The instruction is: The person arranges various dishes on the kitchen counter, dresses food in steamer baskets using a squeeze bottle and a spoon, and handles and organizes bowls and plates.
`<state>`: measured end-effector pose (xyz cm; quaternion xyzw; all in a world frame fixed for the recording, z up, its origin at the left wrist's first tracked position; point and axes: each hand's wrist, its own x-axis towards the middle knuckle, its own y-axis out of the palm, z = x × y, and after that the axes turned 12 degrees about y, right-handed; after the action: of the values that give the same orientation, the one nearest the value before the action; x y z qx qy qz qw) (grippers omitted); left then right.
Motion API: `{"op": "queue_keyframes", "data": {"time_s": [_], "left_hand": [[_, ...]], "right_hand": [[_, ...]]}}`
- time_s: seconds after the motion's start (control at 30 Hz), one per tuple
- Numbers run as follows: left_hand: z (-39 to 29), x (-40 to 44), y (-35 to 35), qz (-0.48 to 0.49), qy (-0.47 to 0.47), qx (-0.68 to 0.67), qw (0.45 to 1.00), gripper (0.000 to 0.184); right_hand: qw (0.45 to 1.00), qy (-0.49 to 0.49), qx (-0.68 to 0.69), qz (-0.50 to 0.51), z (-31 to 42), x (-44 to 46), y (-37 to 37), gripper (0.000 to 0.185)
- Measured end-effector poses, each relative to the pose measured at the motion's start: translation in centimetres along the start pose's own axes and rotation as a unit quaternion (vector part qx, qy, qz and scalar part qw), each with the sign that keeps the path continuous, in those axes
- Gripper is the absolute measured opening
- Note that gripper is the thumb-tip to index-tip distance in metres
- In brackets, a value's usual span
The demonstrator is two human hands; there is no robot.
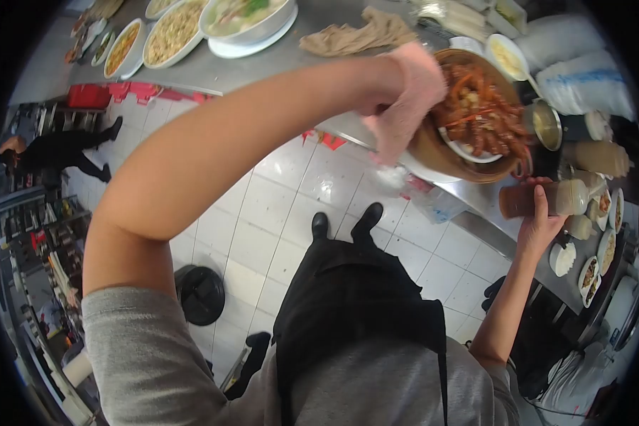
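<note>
My left hand [385, 84] is closed on a pink cloth [413, 92], which hides most of its fingers and hangs at the near-left side of a round wooden steamer [422, 145]. In the steamer, a white bowl [476, 153] holds a pile of reddish-brown food [476, 106] with orange strips on top. To the right, my right hand [542, 216] is wrapped round a clear squeeze bottle [520, 201] of brown sauce, held sideways near the counter's front edge. The bottle is apart from the steamer.
On the steel counter [184, 74] are a soup bowl [245, 25], an oval noodle dish [176, 35], a beige cloth [358, 35], a metal pot [547, 126], more bottles [600, 157] and small plates [563, 259]. A person in dark clothes [57, 153] is at far left. A black bin [200, 295] stands on the floor.
</note>
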<state>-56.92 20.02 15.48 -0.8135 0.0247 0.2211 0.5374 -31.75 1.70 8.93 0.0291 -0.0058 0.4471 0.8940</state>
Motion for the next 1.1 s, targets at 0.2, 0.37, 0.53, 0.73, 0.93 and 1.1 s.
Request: {"op": "queue_keyframes", "data": {"time_s": [0.2,0.37,0.53,0.73,0.93,1.1], "left_hand": [[-0.6,-0.5,-0.1,-0.08,0.016,-0.054,0.995,0.052],[1.6,0.4,3.6,-0.123,0.018,-0.199,0.972,0.06],[2.6,0.8,4.2,-0.108,0.034,-0.252,0.961,0.063],[0.8,0.0,1.7,-0.028,0.013,-0.176,0.984,0.058],[1.3,-0.5,0.8,-0.043,-0.002,-0.303,0.952,0.044],[2.4,-3.5,-0.6,-0.194,0.055,-0.381,0.902,0.048]], "right_hand": [[0.988,0.061,-0.126,0.071,8.9,0.9,-1.4,0.031],[0.897,-0.018,-0.353,0.266,12.7,1.8,0.5,0.047],[0.801,-0.023,-0.505,0.321,15.3,0.8,3.6,0.046],[0.78,0.051,-0.562,0.269,16.3,0.7,5.0,0.047],[0.914,0.061,-0.341,0.212,14.1,0.5,1.9,0.051],[0.969,0.126,-0.157,0.145,12.0,-0.2,0.1,0.051]]}}
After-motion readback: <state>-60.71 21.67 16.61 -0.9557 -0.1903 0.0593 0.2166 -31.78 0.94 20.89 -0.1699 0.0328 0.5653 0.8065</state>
